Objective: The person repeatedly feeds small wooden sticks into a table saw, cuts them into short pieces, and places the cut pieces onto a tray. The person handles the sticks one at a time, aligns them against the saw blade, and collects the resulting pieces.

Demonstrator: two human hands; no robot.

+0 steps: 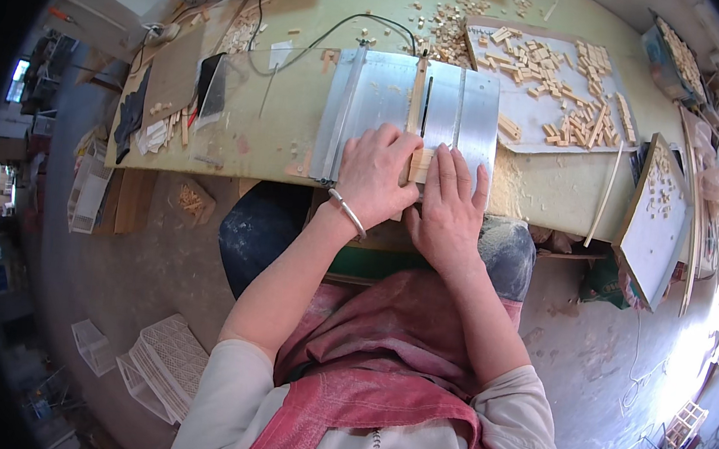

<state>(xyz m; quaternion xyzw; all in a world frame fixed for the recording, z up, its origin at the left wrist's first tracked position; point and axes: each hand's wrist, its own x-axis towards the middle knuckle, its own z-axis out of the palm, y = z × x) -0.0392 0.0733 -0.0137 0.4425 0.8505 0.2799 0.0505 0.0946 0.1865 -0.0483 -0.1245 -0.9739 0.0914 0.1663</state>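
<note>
At the near edge of the silver flat metal plate (481, 106), small pale rectangular wooden block (421, 166) sits beside the long tan wooden strip (418, 92), likely for straight alignment. Left hand (373, 170) curls at block's left; can't tell if those fingers pinch it. Right hand (450, 203) has fingers extended along block's right, not closed, probably steadying it.

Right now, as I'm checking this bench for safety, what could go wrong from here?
The left hand and right hand are bare at the small wooden piece, close to the dark slot in the metal plate. A slip could be risky if a blade sits there; I cannot tell. The bracelet might catch on the plate's front edge. The black cable might snag if pulled.
</note>
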